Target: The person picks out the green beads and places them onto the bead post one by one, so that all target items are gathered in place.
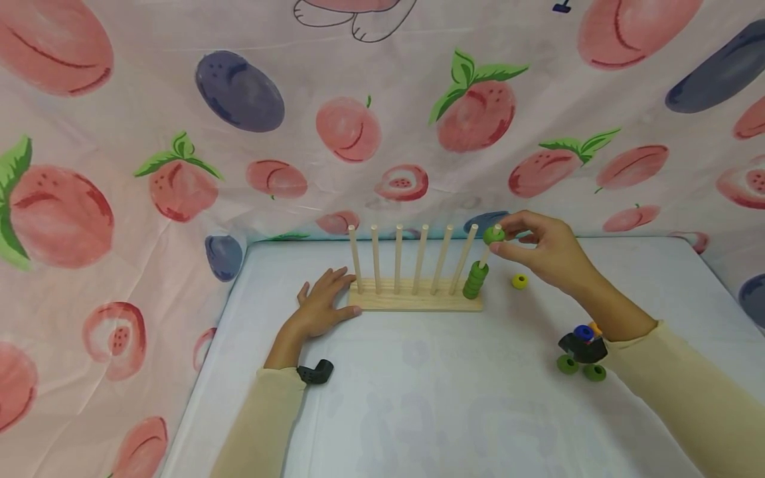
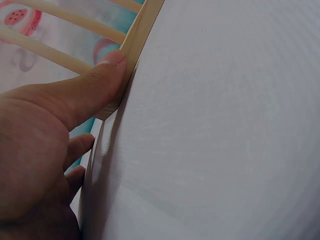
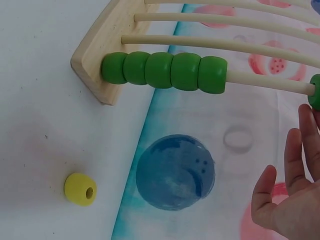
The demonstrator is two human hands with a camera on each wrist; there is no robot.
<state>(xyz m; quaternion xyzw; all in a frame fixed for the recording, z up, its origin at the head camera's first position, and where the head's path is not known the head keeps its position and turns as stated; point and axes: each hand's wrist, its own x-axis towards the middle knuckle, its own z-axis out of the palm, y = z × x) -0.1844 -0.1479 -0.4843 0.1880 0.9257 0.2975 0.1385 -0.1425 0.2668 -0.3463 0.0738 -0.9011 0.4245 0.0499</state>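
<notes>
A wooden peg stand (image 1: 412, 303) with several upright pegs sits on the table. My left hand (image 1: 323, 305) holds its left end, the thumb against the front corner and the fingers round toward the back. At the rightmost peg, my right hand (image 1: 540, 249) pinches a green bead (image 1: 493, 235) between thumb and fingers, and the peg's tip shows through the bead. Lower on that same peg is a stack of several green beads (image 3: 162, 71), with bare peg between it and the pinched bead. The other pegs carry no beads.
A yellow bead (image 1: 520, 281) lies on the table right of the stand. Near the right forearm are a blue bead (image 1: 584, 333), an orange bead (image 1: 595, 328) and two green beads (image 1: 568, 364), partly behind a black wrist device (image 1: 587, 350). A fruit-patterned cloth (image 1: 349, 129) hangs behind.
</notes>
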